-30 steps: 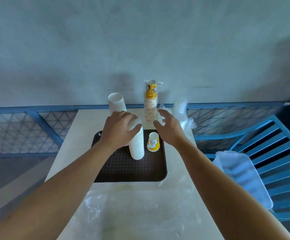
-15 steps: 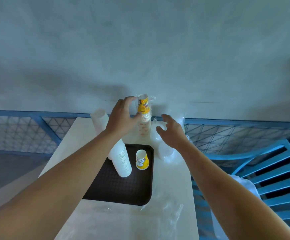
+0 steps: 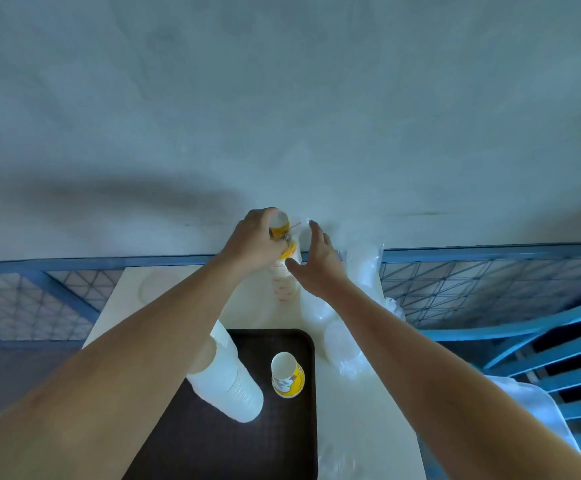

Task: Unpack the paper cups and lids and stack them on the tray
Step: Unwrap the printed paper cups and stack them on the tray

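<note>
Both hands have closed in on the wrapped sleeve of printed cups [image 3: 284, 282] at the far edge of the table [image 3: 368, 417]. Left hand [image 3: 252, 242] now curls round the sleeve's top. Right hand [image 3: 318, 263] is spread just right of it, thumb by the sleeve's side; whether it touches I cannot tell. Nearer, on the dark tray [image 3: 247, 445], a tilted stack of white cups [image 3: 233, 386] stands left of a single yellow cup [image 3: 287, 375]. Bagged lids [image 3: 365, 261] lie right of the hands.
</note>
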